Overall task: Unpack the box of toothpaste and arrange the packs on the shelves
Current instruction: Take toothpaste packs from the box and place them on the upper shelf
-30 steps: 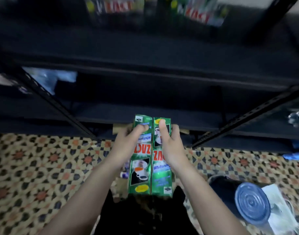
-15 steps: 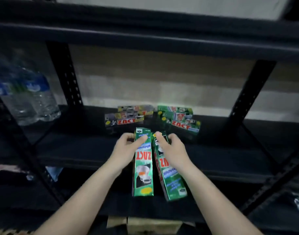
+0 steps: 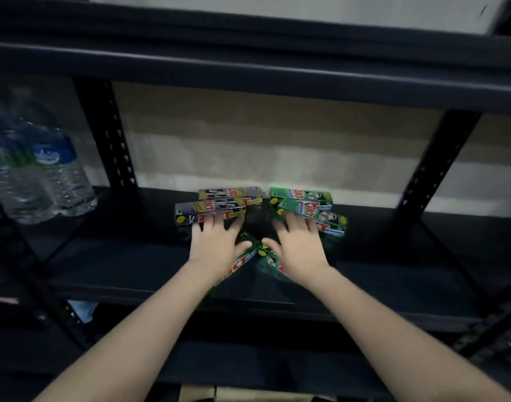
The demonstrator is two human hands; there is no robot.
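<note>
Now the shelf (image 3: 132,265) carries the whole working set, where one second ago the view showed patterned floor and both packs lifted in front of the rack, and half a second ago they were only arriving over the shelf edge. At the shelf's left end stand water bottles (image 3: 39,175), well apart from the toothpaste. Toward the back sit two groups placed previously: grey packs (image 3: 216,204) on the left and green packs (image 3: 306,206) on the right, each group lying lengthwise across the shelf, the front pack overlapping the rear one. Between these groups and the front edge lie the two new packs, a left pack (image 3: 236,265) and a right pack (image 3: 273,262). Earlier they were held parallel; they are now splayed into a V, far ends nearly touching, near ends apart. The left hand (image 3: 216,245) has moved from gripping to lying spread over its pack, fingers straight, fingertips reaching the front grey pack. The right hand (image 3: 299,245) is likewise flat and released, fingers straight, reaching the front green pack. Whether each palm presses its pack or hovers just above cannot be told. Judged from this, delivery is done and alignment remains: both new packs need turning to match a row. A carton edge (image 3: 197,393) shows below the rack, so further packs probably remain.
</note>
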